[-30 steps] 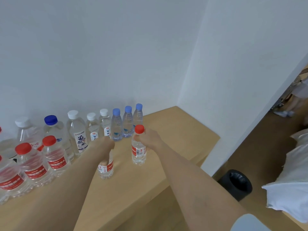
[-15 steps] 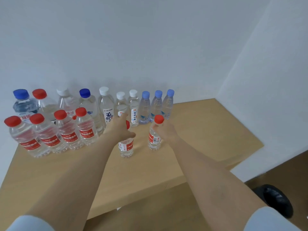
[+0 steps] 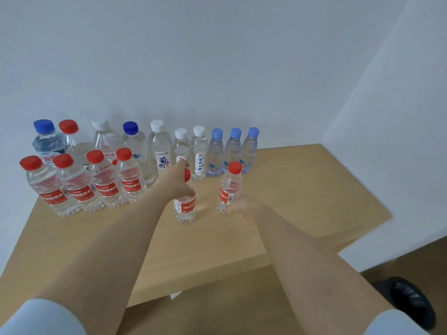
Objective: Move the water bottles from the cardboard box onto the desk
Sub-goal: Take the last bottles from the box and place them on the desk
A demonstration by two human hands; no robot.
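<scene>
Two small red-capped water bottles stand on the wooden desk (image 3: 302, 189). My left hand (image 3: 179, 183) grips the left small bottle (image 3: 185, 209) around its neck and shoulder, hiding most of its cap. The right small bottle (image 3: 229, 187) stands free with its cap and label in full view. My right hand (image 3: 242, 210), blurred, lies low beside that bottle's base with the fingers loose, not wrapped round it. The cardboard box is out of view.
Several larger red-capped bottles (image 3: 79, 184) stand in a front row at the left. Behind them a row of mixed bottles (image 3: 159, 151) lines the white wall, ending in three blue-capped ones (image 3: 232, 151). A black bin (image 3: 411, 303) sits on the floor, lower right.
The view swung left, so more bottles show. My right hand let go of the right small bottle's top and dropped back toward me. My left hand still holds the other bottle.
</scene>
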